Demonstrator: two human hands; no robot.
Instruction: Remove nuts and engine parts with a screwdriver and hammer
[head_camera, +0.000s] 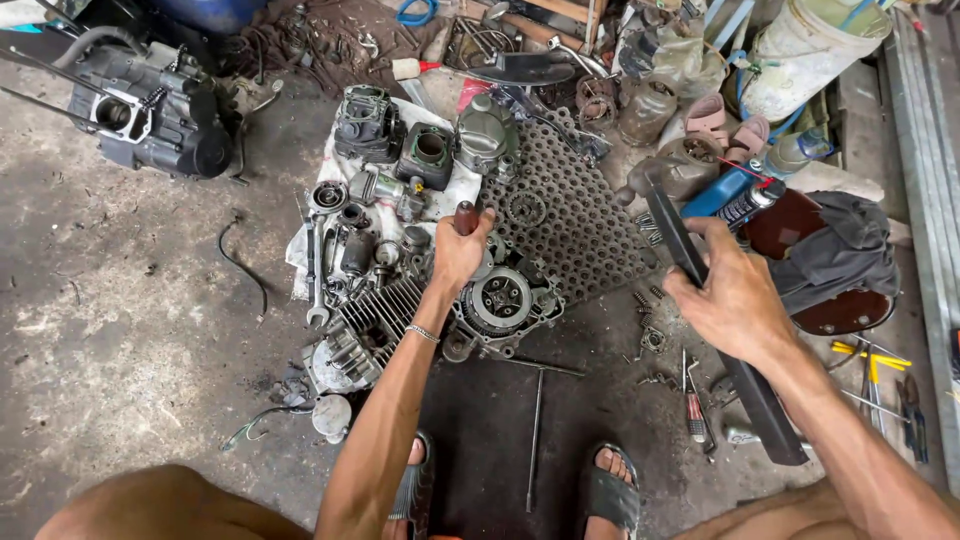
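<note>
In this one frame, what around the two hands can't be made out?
- Tool in the left hand: only its brown handle shows; the fist hides the working end against the engine.
- Long dark bar in the right hand: its middle is covered by the palm.
- Small parts on the white cloth: too small to identify.
- Second engine, top left: cut off by the frame edge.
</note>
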